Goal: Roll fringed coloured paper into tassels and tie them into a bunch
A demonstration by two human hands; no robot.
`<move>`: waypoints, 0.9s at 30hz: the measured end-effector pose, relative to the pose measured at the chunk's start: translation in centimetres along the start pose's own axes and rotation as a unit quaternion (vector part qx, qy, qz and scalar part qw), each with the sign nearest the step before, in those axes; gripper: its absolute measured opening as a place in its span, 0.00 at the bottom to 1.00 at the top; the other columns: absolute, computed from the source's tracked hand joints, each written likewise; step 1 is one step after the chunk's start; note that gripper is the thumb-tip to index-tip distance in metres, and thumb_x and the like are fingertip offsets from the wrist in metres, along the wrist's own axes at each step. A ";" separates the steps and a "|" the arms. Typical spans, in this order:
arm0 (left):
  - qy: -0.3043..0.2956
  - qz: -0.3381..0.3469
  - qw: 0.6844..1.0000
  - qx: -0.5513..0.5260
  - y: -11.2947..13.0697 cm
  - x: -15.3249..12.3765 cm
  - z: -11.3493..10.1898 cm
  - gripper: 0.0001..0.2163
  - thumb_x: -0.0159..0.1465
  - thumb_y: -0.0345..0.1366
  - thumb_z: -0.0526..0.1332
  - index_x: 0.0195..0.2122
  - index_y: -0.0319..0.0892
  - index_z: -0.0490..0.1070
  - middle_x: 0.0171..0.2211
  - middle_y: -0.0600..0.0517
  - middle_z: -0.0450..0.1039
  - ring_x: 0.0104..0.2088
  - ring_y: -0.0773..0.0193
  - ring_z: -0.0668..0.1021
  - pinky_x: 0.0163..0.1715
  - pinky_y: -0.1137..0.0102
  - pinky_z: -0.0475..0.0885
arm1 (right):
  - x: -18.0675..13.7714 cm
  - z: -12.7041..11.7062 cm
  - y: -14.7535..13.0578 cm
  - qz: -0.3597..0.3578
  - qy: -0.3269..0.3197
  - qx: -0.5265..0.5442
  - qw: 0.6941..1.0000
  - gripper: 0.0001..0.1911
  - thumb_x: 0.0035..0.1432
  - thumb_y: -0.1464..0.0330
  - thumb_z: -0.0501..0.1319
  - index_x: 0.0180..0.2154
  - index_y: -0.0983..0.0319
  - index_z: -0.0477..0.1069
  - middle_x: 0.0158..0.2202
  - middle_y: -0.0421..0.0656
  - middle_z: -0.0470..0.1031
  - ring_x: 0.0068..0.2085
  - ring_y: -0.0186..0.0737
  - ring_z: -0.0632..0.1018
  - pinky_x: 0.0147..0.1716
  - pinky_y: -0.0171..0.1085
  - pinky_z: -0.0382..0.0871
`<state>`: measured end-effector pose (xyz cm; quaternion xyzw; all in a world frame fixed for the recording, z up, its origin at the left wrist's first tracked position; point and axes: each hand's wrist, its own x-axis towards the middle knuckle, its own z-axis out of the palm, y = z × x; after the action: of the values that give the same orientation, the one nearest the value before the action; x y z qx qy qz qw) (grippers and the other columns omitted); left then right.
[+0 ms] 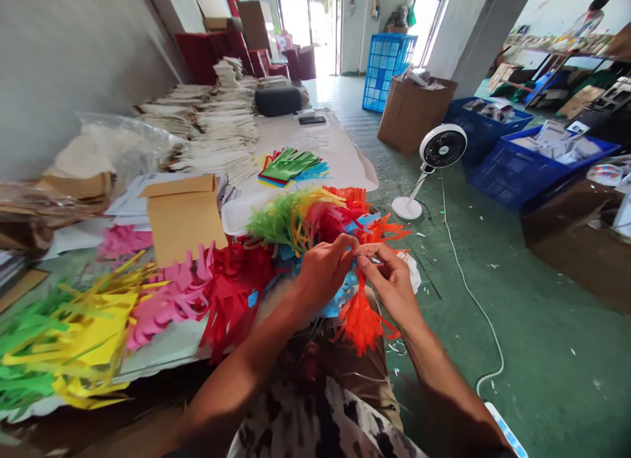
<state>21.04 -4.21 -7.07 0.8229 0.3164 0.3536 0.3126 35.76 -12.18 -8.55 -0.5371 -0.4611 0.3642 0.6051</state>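
Note:
An orange paper tassel (363, 319) hangs fringe-down over my lap, its narrow top pinched between my two hands. My left hand (325, 267) is closed at that top, fingertips meeting those of my right hand (390, 280), whose thumb and forefinger also grip it. What exactly lies between the fingertips is too small to see. Just beyond my hands sits a heap of finished-looking tassels in green (271, 218), yellow and red, with loose orange fringe (382, 229) at its right. Light blue paper (340, 299) shows beneath my hands.
Fringed paper in red (234, 280), pink (172, 297), yellow (101, 323) and green (29, 353) covers the table's left. A cardboard piece (182, 215) stands behind it. Farther back are stacked white bundles (217, 129) and a phone (312, 120). A white fan (444, 147) stands right, its cable crossing the floor.

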 end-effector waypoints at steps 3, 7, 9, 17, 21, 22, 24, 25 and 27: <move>-0.001 0.036 0.999 0.035 0.2 0.2 -0.3 0.09 0.73 0.43 0.59 0.42 0.47 0.76 0.25 0.55 0.73 0.29 0.61 0.76 0.44 0.67 0.65 | 0.4 0.0 0.2 0.031 -0.002 0.047 0.998 0.16 0.61 0.51 0.70 0.36 0.57 0.79 0.28 0.38 0.75 0.25 0.33 0.68 0.21 0.33 0.59; -0.016 -0.002 1.000 -0.015 0.0 0.0 -0.4 0.13 0.73 0.46 0.60 0.53 0.48 0.75 0.22 0.58 0.70 0.28 0.63 0.72 0.42 0.69 0.65 | 0.5 0.1 0.5 0.048 0.010 0.086 0.995 0.16 0.58 0.52 0.72 0.35 0.57 0.80 0.27 0.36 0.74 0.20 0.28 0.60 0.17 0.32 0.51; -0.035 -0.047 0.997 -0.057 -0.2 -0.4 -0.2 0.18 0.70 0.48 0.64 0.58 0.49 0.73 0.22 0.61 0.69 0.26 0.66 0.69 0.37 0.71 0.64 | 0.5 0.2 0.5 0.048 0.024 0.092 0.994 0.15 0.58 0.53 0.72 0.36 0.57 0.79 0.29 0.37 0.76 0.21 0.30 0.63 0.18 0.33 0.53; -0.130 -0.094 0.966 -0.203 -0.8 -1.2 1.0 0.20 0.65 0.53 0.68 0.27 0.41 0.74 0.24 0.57 0.62 0.27 0.68 0.63 0.30 0.70 0.59 | 0.8 0.2 -0.2 -0.063 0.070 0.050 0.994 0.09 0.64 0.57 0.69 0.38 0.55 0.78 0.41 0.42 0.82 0.35 0.39 0.79 0.30 0.36 0.70; -0.163 -0.040 0.975 -0.148 -0.2 -0.3 -1.7 0.20 0.70 0.51 0.63 0.27 0.41 0.73 0.26 0.55 0.66 0.28 0.67 0.65 0.31 0.69 0.61 | 1.4 0.1 -1.0 0.012 0.039 0.128 0.991 0.14 0.63 0.53 0.69 0.37 0.55 0.72 0.34 0.39 0.80 0.21 0.30 0.60 0.17 0.32 0.48; -0.169 -0.013 0.979 -0.108 -0.1 -0.1 -2.5 0.19 0.71 0.49 0.63 0.28 0.42 0.74 0.28 0.53 0.68 0.30 0.66 0.67 0.33 0.69 0.62 | 1.6 0.1 -1.0 0.029 0.033 0.154 0.987 0.16 0.62 0.52 0.69 0.36 0.55 0.71 0.31 0.38 0.78 0.20 0.29 0.56 0.16 0.32 0.46; -0.183 0.027 0.982 -0.034 -0.2 0.0 -4.0 0.18 0.72 0.47 0.61 0.28 0.42 0.75 0.32 0.51 0.72 0.33 0.64 0.71 0.36 0.69 0.64 | 1.9 0.0 -0.6 0.050 0.027 0.186 0.981 0.18 0.61 0.52 0.70 0.34 0.56 0.69 0.28 0.36 0.75 0.20 0.28 0.53 0.16 0.31 0.44; -0.198 0.034 0.980 -0.006 -0.6 -0.1 -4.5 0.18 0.73 0.46 0.60 0.28 0.43 0.75 0.33 0.51 0.73 0.33 0.64 0.72 0.37 0.69 0.64 | 2.0 0.0 -0.2 0.050 0.032 0.187 0.981 0.18 0.60 0.52 0.71 0.33 0.56 0.68 0.27 0.35 0.73 0.20 0.27 0.54 0.17 0.31 0.45; -0.206 0.023 0.977 0.053 -1.8 -0.3 -5.0 0.20 0.75 0.46 0.57 0.28 0.43 0.75 0.31 0.51 0.73 0.31 0.65 0.72 0.34 0.70 0.63 | 2.0 -0.2 1.0 0.035 0.057 0.156 0.985 0.18 0.61 0.52 0.70 0.34 0.57 0.69 0.27 0.35 0.73 0.21 0.28 0.58 0.18 0.31 0.49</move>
<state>16.45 -1.87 -5.69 0.9006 0.2442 0.1661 0.3188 36.59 -10.24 -9.19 -0.4719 -0.3441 0.4211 0.6940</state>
